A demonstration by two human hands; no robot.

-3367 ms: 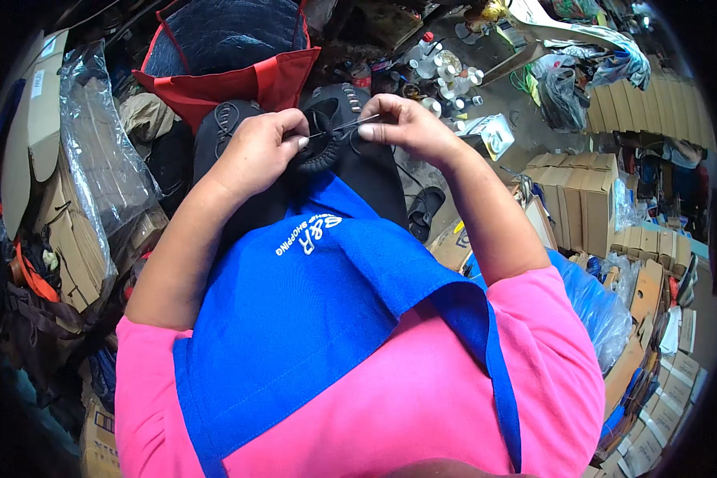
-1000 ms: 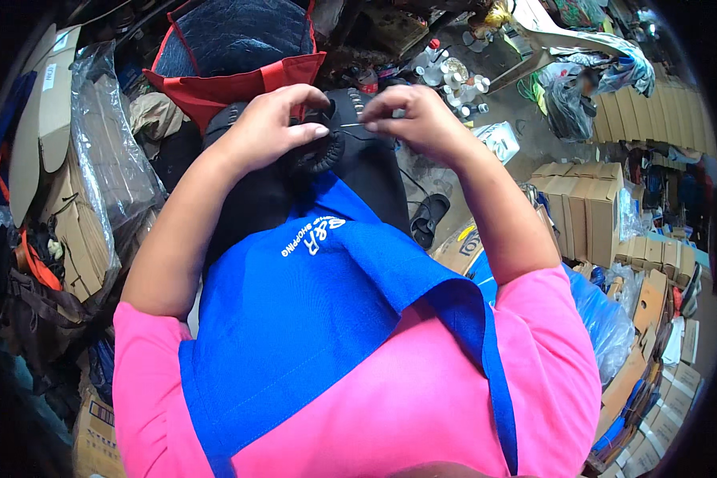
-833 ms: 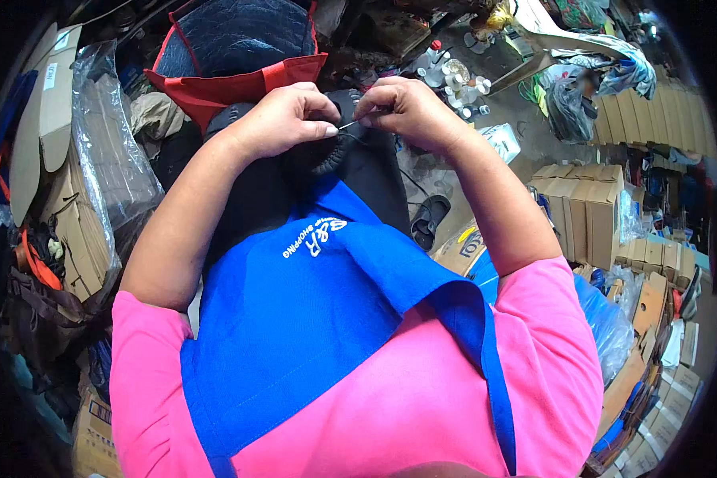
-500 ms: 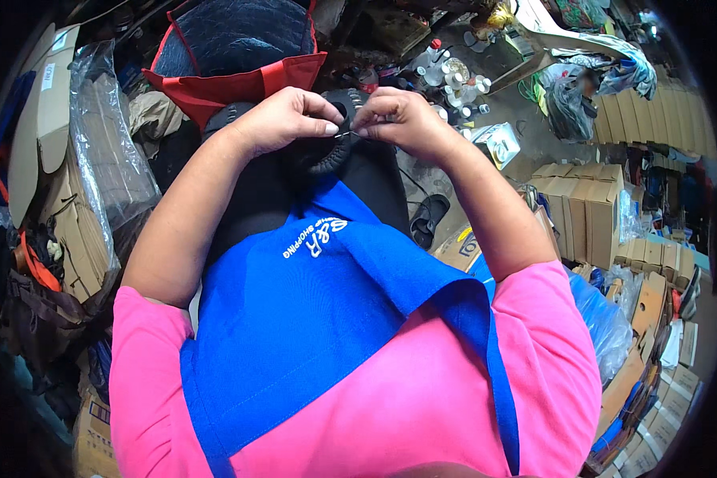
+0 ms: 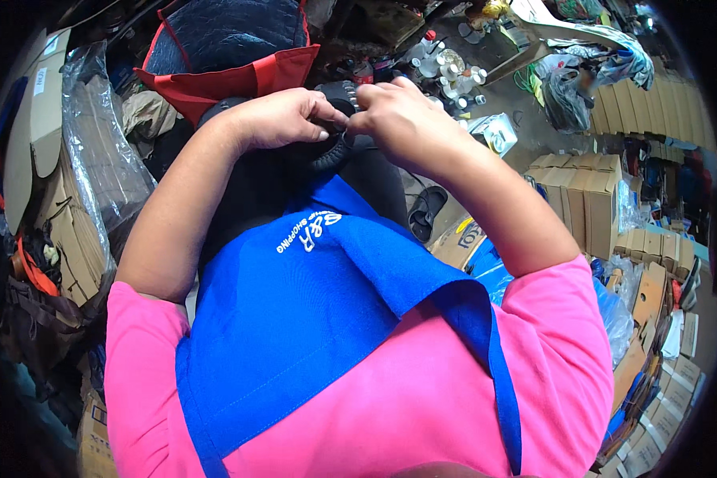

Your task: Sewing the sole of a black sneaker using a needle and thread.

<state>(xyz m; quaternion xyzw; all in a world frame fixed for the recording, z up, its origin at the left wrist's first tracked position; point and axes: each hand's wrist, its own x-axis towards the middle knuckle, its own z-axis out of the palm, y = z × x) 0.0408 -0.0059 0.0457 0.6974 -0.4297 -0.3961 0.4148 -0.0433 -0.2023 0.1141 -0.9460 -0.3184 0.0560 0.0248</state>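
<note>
Left hand (image 5: 283,119) and right hand (image 5: 402,119) close together, fingertips almost meeting, both pinched on a black ribbed rubbery round part (image 5: 336,143) held between them above the lap. Exact part type unclear, mostly hidden by fingers. Just beyond the hands: red-trimmed dark fabric bag (image 5: 231,60). Beyond the right hand: small white bottles (image 5: 454,76) on the floor. Beside the right forearm: black sandal (image 5: 426,211), brown cardboard boxes (image 5: 589,199). Below the hands: blue apron (image 5: 319,319).
</note>
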